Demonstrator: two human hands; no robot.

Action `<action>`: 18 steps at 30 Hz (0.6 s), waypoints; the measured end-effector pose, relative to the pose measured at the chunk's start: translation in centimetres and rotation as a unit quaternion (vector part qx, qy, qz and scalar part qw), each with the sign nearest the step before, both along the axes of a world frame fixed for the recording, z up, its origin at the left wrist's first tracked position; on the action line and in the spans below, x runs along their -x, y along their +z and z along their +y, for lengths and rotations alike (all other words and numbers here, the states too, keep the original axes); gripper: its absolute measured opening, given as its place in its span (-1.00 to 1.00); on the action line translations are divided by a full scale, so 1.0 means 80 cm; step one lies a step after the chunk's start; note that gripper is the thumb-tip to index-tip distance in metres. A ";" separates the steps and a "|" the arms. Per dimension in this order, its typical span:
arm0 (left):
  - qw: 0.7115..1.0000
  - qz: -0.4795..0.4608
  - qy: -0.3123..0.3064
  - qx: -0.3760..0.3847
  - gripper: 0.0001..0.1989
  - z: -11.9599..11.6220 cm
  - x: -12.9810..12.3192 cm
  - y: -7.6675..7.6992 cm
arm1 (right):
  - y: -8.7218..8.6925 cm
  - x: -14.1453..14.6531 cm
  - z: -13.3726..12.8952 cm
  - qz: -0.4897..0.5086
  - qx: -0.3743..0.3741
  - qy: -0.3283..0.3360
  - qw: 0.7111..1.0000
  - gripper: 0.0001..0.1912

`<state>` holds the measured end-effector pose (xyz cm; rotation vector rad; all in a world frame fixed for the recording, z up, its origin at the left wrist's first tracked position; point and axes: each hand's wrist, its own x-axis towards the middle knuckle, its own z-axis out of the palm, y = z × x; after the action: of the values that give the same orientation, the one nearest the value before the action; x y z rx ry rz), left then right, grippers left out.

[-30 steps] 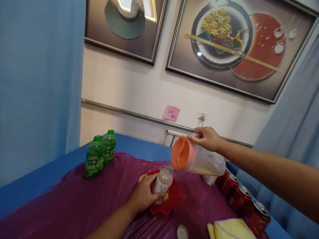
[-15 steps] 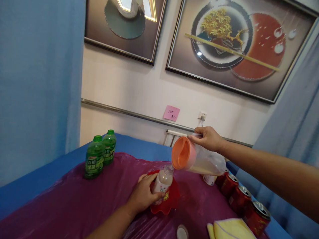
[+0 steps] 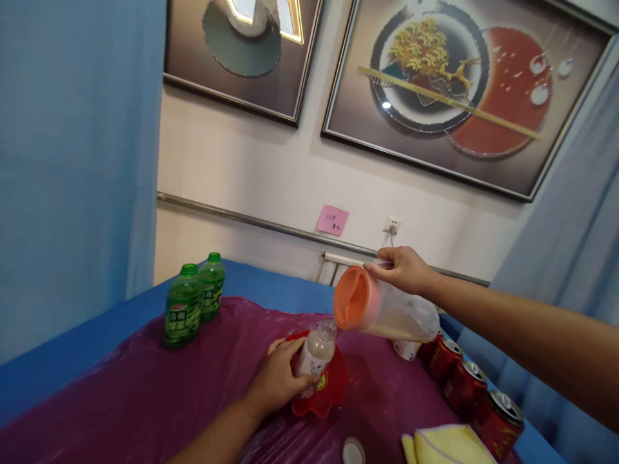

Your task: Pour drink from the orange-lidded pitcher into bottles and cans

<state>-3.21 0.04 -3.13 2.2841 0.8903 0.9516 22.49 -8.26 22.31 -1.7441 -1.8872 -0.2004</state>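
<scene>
My left hand point(image 3: 280, 377) is closed around a clear plastic bottle point(image 3: 319, 351) with a printed label, which leans slightly to the right. Under the bottle lies a red scalloped plate point(image 3: 338, 380). Up and to the right, my right hand point(image 3: 403, 270) grips the handle of a translucent pitcher point(image 3: 401, 316) with an orange lid point(image 3: 355, 299). The pitcher is tipped almost onto its side, its lid close to the bottle's open mouth. Pale yellowish liquid lies along its lower side. Whether a stream is running into the bottle I cannot make out.
Two green bottles point(image 3: 182, 306) stand at the left on the purple plastic sheet point(image 3: 145, 393). Several red cans point(image 3: 500, 422) line the right edge, with a white cup point(image 3: 407, 349) beside them. A folded yellow cloth point(image 3: 449, 444) and a white cap point(image 3: 354, 451) lie in front.
</scene>
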 end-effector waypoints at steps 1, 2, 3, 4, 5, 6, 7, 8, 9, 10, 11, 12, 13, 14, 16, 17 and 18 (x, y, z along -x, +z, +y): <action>1.000 0.000 0.001 -0.001 -0.29 0.000 0.000 0.000 | 0.000 0.000 0.000 -0.001 0.000 0.000 1.000 -0.48; 1.000 0.000 0.002 -0.002 -0.29 0.000 0.000 0.000 | 0.000 0.000 0.000 -0.001 0.000 0.001 1.000 -0.48; 1.000 0.000 0.003 -0.003 -0.29 0.000 0.000 0.000 | 0.000 0.000 0.000 0.000 0.000 0.002 1.000 -0.48; 1.000 0.000 0.003 -0.003 -0.29 0.000 0.000 0.000 | 0.000 0.000 -0.001 0.001 -0.001 0.004 1.000 -0.48; 1.000 0.000 0.002 -0.003 -0.29 0.000 0.001 -0.001 | 0.000 0.000 -0.001 0.002 -0.002 0.005 1.000 -0.48; 1.000 -0.001 0.002 -0.002 -0.28 0.000 0.001 -0.001 | -0.001 0.000 -0.001 0.002 -0.003 0.007 1.000 -0.48; 1.000 -0.003 0.002 -0.002 -0.27 0.000 0.001 -0.002 | -0.001 0.000 -0.001 0.001 -0.005 0.008 1.000 -0.48; 1.000 -0.004 0.004 -0.003 -0.27 0.000 0.001 -0.003 | -0.001 0.000 0.000 0.000 -0.007 0.009 1.000 -0.48; 1.000 -0.005 0.008 -0.003 -0.27 0.000 0.001 -0.004 | -0.002 0.000 0.000 -0.001 -0.008 0.010 1.000 -0.48; 1.000 -0.005 0.011 -0.003 -0.26 0.001 0.001 -0.004 | -0.002 0.000 0.000 0.000 -0.009 0.011 1.000 -0.47; 1.000 -0.003 0.012 -0.003 -0.26 0.001 0.001 -0.005 | -0.002 0.000 0.000 0.001 -0.010 0.012 1.000 -0.47; 1.000 -0.001 0.012 -0.002 -0.26 0.001 0.001 -0.005 | -0.003 0.000 0.000 0.003 -0.009 0.013 1.000 -0.47; 1.000 0.001 0.010 -0.001 -0.27 0.001 0.001 -0.005 | -0.003 0.000 0.000 0.005 -0.008 0.013 1.000 -0.47; 1.000 0.001 0.008 0.000 -0.27 0.001 0.001 -0.005 | -0.003 0.000 -0.001 0.006 -0.008 0.012 1.000 -0.47; 1.000 -0.001 0.003 -0.001 -0.27 0.001 0.001 -0.005 | -0.003 0.001 -0.001 0.007 -0.006 0.009 1.000 -0.47; 1.000 -0.003 0.002 -0.001 -0.27 0.001 0.001 -0.005 | -0.003 0.000 -0.001 0.006 -0.005 0.006 1.000 -0.47; 1.000 -0.004 0.003 0.000 -0.27 0.001 0.001 -0.005 | -0.003 0.000 -0.001 0.004 -0.004 0.005 1.000 -0.48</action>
<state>-3.29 0.09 -3.50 2.2772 0.8947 0.9646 22.48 -8.32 22.07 -1.7277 -1.8860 -0.1963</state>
